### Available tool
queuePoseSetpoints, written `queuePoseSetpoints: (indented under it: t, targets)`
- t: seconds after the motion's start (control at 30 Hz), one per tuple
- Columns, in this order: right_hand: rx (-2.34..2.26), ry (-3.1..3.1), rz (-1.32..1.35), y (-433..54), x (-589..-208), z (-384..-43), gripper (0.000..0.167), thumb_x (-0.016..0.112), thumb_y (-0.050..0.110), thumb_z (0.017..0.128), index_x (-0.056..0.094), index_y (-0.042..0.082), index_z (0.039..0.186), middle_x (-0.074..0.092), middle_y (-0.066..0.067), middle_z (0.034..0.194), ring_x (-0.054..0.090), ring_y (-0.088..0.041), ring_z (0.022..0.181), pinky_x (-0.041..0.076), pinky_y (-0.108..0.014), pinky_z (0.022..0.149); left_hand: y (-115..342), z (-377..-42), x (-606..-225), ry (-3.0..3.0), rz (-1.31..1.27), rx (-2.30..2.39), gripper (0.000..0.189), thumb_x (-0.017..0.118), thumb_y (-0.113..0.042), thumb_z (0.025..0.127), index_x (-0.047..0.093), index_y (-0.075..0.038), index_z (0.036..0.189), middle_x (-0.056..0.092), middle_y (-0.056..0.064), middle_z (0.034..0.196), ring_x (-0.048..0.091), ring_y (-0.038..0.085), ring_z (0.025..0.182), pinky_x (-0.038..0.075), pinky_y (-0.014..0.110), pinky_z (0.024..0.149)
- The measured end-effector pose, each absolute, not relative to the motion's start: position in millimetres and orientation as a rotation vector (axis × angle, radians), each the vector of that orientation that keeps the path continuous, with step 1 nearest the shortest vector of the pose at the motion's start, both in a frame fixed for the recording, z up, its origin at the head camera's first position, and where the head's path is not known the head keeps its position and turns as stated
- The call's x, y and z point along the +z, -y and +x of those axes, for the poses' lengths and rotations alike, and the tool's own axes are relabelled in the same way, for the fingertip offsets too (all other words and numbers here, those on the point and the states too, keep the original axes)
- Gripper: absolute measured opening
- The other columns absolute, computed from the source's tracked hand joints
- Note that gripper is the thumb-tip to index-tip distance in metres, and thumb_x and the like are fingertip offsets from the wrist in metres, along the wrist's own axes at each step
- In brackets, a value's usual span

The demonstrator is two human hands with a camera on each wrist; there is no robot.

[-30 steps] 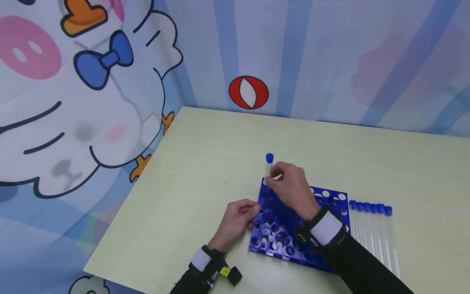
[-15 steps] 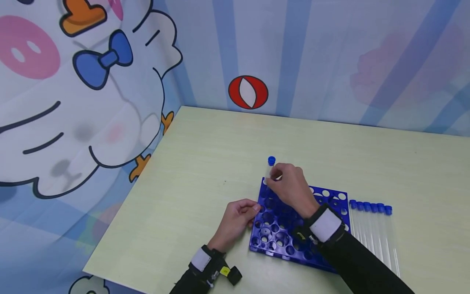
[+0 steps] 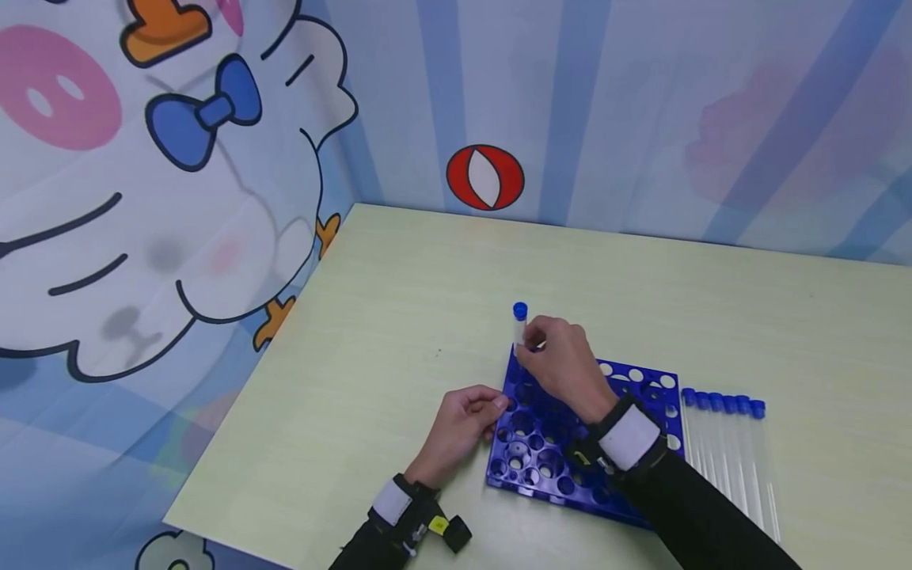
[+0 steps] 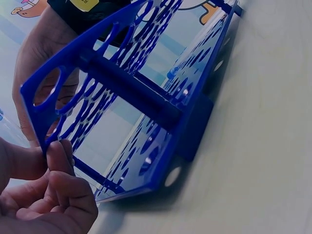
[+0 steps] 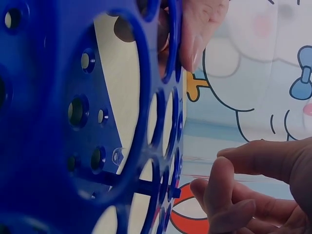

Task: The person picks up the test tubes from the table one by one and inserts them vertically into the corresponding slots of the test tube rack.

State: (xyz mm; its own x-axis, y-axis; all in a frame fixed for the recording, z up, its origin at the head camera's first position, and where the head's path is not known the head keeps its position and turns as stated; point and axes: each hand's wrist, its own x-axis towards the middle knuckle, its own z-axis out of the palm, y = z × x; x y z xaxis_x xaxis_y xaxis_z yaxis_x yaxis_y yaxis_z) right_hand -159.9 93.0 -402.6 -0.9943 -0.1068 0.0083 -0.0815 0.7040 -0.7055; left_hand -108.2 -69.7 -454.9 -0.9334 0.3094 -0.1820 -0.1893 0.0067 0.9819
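My right hand (image 3: 563, 360) pinches a clear test tube (image 3: 520, 324) with a blue cap, held nearly upright at the far left corner of the blue test tube rack (image 3: 509, 467). In the right wrist view the thumb and fingers (image 5: 222, 180) close around the see-through tube, and its rounded bottom (image 5: 118, 156) shows below the rack's top plate. My left hand (image 3: 456, 431) grips the rack's left edge; the left wrist view has thumb and forefinger (image 4: 61, 158) pinching the top plate's corner. Part of the rack is hidden under my right forearm.
Several more clear tubes with blue caps (image 3: 730, 404) lie side by side on the pale table (image 3: 370, 317), right of the rack. A printed cartoon wall (image 3: 627, 119) rises behind the table and along its left side.
The tube's capped end leaned slightly right, then swung back left, and sits a little lower than one second ago. My left hand keeps its place on the rack.
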Motion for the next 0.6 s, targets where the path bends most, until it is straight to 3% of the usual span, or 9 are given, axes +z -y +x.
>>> queuePoseSetpoints:
  t: [0.6]
  targets:
    - [-1.103,-2.834,-0.095,-102,-394,-149,0.032,0.066,0.022,0.084,0.060,-0.001,0.104,0.063,-0.014,0.091,0.056,-0.018,0.065,0.045,-0.026,0.052,68,-108,-454,-1.971,0.118,1.974,0.020,0.053,-0.008,0.093,0.061,0.008,0.101,0.059,0.003,0.074,0.050,0.009,0.060,0.043,0.021,0.055]
